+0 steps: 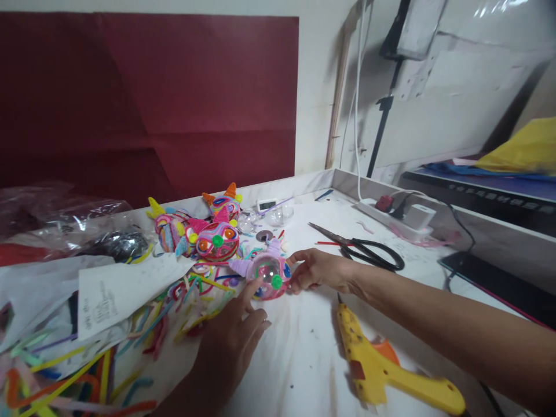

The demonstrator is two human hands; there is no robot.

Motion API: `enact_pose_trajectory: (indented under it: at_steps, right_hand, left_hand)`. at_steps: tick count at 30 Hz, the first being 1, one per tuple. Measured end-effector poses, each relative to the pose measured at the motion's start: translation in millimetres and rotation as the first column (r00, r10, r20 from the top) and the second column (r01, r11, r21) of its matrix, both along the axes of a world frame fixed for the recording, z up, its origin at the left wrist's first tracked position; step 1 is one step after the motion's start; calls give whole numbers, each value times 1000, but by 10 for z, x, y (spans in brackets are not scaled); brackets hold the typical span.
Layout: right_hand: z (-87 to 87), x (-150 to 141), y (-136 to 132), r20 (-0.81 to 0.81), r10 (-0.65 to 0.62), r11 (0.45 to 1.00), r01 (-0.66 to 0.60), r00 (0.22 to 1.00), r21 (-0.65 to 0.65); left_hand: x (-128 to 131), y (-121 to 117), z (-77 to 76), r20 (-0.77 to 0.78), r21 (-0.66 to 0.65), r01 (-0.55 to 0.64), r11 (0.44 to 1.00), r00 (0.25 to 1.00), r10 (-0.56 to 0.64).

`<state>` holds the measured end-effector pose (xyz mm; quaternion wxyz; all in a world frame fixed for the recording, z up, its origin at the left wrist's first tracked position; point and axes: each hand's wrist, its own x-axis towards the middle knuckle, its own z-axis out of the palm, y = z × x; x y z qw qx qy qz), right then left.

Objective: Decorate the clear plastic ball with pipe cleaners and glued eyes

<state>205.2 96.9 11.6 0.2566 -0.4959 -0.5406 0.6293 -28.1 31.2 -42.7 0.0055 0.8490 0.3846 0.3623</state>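
Note:
A clear plastic ball [267, 267] rests on the white table, decorated with lilac pipe-cleaner ears, a green nose and a blue eye. From its right side, my right hand [313, 270] grips it with curled fingers and thumb. My left hand [238, 327] is in front of the ball, index finger stretched out onto its front left and the other fingers loosely bent. Just behind stands a finished-looking pink cat-faced ball [217, 240] with orange eyes. An orange-eared ball [223, 205] and a striped ball [169, 231] sit farther back.
A yellow glue gun [369, 359] lies at front right, with black-handled scissors [373, 252] beyond my right forearm. Loose pipe cleaners [104, 370], a white paper sheet [125, 292] and plastic bags fill the left. A power strip [395, 220] and a phone [499, 284] lie right.

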Motion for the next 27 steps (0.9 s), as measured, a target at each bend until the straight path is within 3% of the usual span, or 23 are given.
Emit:
enact_pose_trajectory:
  at_steps: [12, 18, 23, 27]
  right_hand:
    - [47, -72, -42, 77, -44, 998, 47, 996, -46]
    - [64, -105, -44, 154, -54, 998, 56, 987, -12]
    - [46, -81, -38, 186, -50, 998, 44, 981, 38]
    - [-5, -11, -5, 201, -55, 993, 33, 978, 111]
  left_hand:
    - [-16, 30, 20, 52, -42, 11, 999, 999, -9]
    - [-43, 55, -24, 15, -2, 29, 1000, 999, -29]
    - [-24, 40, -34, 28, -41, -1, 999, 1000, 3]
    - [-13, 35, -6, -45, 55, -5, 998, 999, 7]
